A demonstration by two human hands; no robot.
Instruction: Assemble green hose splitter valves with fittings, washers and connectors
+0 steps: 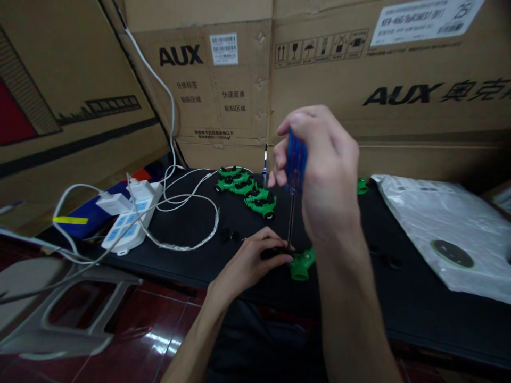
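Observation:
In the head view my right hand point(315, 154) is wrapped round the blue handle of a screwdriver point(293, 213), which stands nearly upright with its shaft pointing down. The tip meets a green plastic part point(301, 265) with a black piece on it, close to the front of the black table. My left hand point(259, 255) pinches the black piece at the tip; the fingers partly cover it. Several green parts with black fittings point(247, 189) lie together farther back. Small black pieces point(229, 235) rest left of my left hand.
A white power strip point(128, 221) with plugs and looping cables point(191, 247) is on the left. At right lies a white plastic bag point(443, 234); another green part point(362, 186) sits behind. Cardboard boxes point(223, 80) wall the back. A grey plastic stool point(91, 308) stands lower left.

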